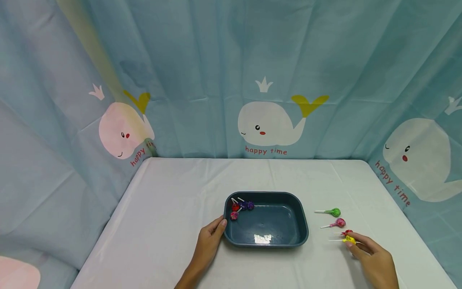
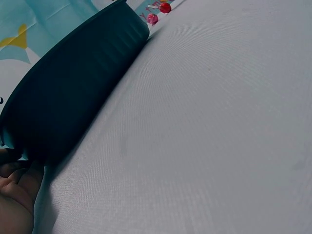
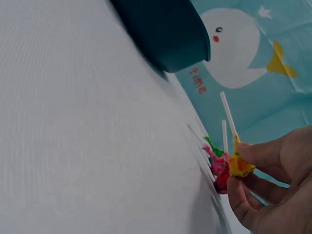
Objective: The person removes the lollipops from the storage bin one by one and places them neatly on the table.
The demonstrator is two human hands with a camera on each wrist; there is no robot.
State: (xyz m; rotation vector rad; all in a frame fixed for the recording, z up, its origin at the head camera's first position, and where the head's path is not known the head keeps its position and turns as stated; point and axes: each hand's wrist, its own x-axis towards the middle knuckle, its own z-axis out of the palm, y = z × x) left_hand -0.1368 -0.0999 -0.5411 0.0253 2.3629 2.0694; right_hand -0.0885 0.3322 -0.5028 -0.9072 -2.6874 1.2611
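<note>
My left hand (image 1: 209,243) grips the left side of a dark blue tray (image 1: 267,243), thumb at the rim. The left wrist view shows the tray's outer wall (image 2: 73,83) with the fingers against its near end. Inside the tray's left corner lie several lollipops, among them a purple one (image 1: 250,205) and a pink one (image 1: 234,216). To the right of the tray, my right hand (image 1: 375,257) pinches a yellow lollipop (image 3: 240,163) by its wrapped head, stick pointing away from the palm. Just behind it is a red lollipop (image 3: 223,180), partly hidden.
A green lollipop (image 1: 335,212) and a pink lollipop (image 1: 339,222) lie on the white tablecloth (image 1: 162,224) right of the tray, sticks pointing left. A blue curtain (image 1: 202,80) printed with whales hangs around the table's back and sides.
</note>
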